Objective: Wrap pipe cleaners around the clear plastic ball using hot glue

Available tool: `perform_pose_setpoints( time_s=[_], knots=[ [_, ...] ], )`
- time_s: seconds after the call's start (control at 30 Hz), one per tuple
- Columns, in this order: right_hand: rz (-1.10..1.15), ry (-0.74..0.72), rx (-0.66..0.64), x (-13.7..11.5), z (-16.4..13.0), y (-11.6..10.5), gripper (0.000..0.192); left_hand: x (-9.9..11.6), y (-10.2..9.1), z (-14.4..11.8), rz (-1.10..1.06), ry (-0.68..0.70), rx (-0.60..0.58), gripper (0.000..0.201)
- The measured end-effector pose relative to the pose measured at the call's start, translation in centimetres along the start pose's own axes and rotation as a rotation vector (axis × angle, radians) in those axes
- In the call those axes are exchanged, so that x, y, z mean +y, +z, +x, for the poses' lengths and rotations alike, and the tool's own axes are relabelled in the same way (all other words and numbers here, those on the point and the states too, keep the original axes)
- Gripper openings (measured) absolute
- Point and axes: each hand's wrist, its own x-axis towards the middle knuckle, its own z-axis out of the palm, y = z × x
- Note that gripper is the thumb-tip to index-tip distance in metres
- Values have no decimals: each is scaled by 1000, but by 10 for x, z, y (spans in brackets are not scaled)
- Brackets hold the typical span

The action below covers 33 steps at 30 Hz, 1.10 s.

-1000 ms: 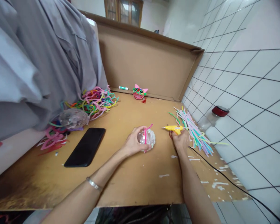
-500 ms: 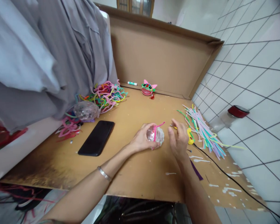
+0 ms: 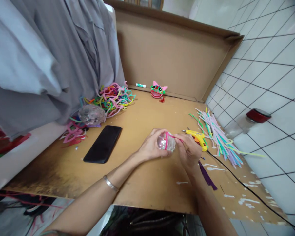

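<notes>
My left hand (image 3: 153,144) is closed around a clear plastic ball (image 3: 162,143) just above the table. A bright pink pipe cleaner (image 3: 167,140) is wrapped about the ball's middle. At the ball's right side, my right hand (image 3: 188,147) pinches the loose end of that pipe cleaner between thumb and fingers. Just beyond my right hand lies a yellow hot glue gun (image 3: 198,137), partly hidden by the fingers, its nozzle pointing left.
Left of my hands lie a black phone (image 3: 103,144), a second clear ball (image 3: 92,114) and tangled pipe cleaners (image 3: 116,100). Straight pipe cleaners (image 3: 221,137) lie right, beside a red-lidded jar (image 3: 250,121). A small lion-like head (image 3: 157,90) and a glue stick (image 3: 140,85) sit at the back.
My right hand has moved left to the ball and taken hold of the pink pipe cleaner's loose end. More of the glue gun shows now. The left hand keeps its grip.
</notes>
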Motion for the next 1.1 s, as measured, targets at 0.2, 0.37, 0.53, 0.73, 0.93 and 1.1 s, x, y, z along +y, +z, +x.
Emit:
perform_pose_setpoints(
  time_s=[0.2, 0.37, 0.53, 0.73, 0.93, 1.1],
  knots=[
    [53, 8, -15, 1, -1, 2, 17, -5, 2, 3, -84, -51, 14, 78],
    [66, 18, -21, 1, 0, 3, 16, -5, 2, 4, -119, -69, 24, 77],
    [91, 35, -56, 1, -3, 3, 16, -3, 0, 4, -133, -91, 8, 77],
    [88, 66, -67, 0, -5, 5, 17, -2, 0, 5, -176, -113, 18, 77],
    [106, 78, -91, -3, -5, 5, 17, -4, 1, 6, -189, -114, 22, 77],
    [108, 77, -103, -4, -6, 5, 17, -3, 0, 5, -180, -110, 18, 77]
  ],
)
